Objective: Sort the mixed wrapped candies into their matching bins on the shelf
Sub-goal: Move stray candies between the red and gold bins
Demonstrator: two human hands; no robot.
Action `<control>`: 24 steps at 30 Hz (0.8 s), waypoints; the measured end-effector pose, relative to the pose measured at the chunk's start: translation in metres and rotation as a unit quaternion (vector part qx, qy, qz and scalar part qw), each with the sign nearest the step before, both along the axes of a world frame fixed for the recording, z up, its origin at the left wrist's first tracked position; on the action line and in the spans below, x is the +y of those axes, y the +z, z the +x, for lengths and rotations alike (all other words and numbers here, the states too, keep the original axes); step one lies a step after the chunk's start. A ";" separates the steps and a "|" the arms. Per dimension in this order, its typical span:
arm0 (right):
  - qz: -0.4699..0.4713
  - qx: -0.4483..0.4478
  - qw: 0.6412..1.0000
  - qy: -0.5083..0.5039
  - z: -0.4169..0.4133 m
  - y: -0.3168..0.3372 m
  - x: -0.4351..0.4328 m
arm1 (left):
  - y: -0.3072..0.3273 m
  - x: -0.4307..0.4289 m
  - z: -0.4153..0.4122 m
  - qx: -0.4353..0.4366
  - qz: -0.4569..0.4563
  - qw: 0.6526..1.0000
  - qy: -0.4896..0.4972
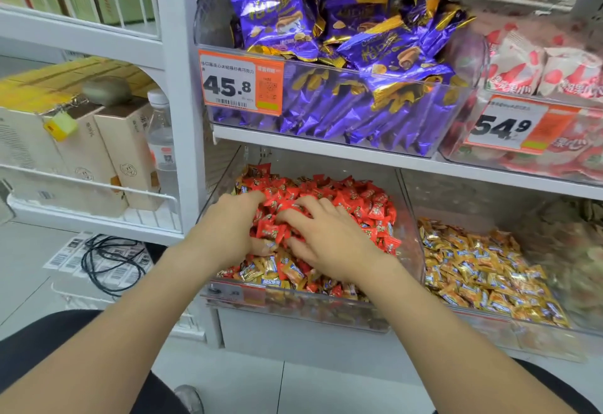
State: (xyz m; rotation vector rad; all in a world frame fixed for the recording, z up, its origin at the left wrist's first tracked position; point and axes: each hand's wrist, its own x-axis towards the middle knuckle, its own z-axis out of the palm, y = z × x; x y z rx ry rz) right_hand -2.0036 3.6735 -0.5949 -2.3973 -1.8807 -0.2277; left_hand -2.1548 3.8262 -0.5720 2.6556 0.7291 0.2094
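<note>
A clear bin [408, 250] on the lower shelf holds a heap of red wrapped candies [359, 198] with gold wrapped candies [277, 270] mixed in along its front. Both hands are inside this bin. My left hand [228, 227] lies on the left of the heap, fingers curled down into the red candies. My right hand [326, 237] rests palm down on the middle of the heap with its fingers spread. Whether either hand grips a candy is hidden by the fingers. The bin to the right [489, 319] holds gold wrapped candies [483, 270].
On the shelf above stand a bin of purple snack packs [342, 64] with a 45.8 price tag [235, 85] and a bin of white-and-red packs [538, 64]. Left of the white upright are boxes [107, 149], a water bottle [161, 139] and a black cable [111, 260] on the floor.
</note>
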 end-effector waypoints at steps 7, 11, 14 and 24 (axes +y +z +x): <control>0.010 -0.032 0.998 -0.061 0.015 0.017 -0.025 | -0.002 -0.015 0.016 -0.100 -0.045 0.992 -0.068; 0.033 -0.023 0.993 -0.110 0.011 0.026 -0.038 | -0.002 -0.017 0.016 -0.077 -0.026 0.994 -0.078; 0.082 0.012 0.990 -0.118 0.000 0.026 -0.043 | -0.001 -0.014 0.010 -0.075 -0.031 0.994 -0.071; 0.035 0.172 0.984 -0.011 -0.037 0.012 -0.008 | -0.004 -0.006 -0.012 -0.050 0.174 0.979 -0.093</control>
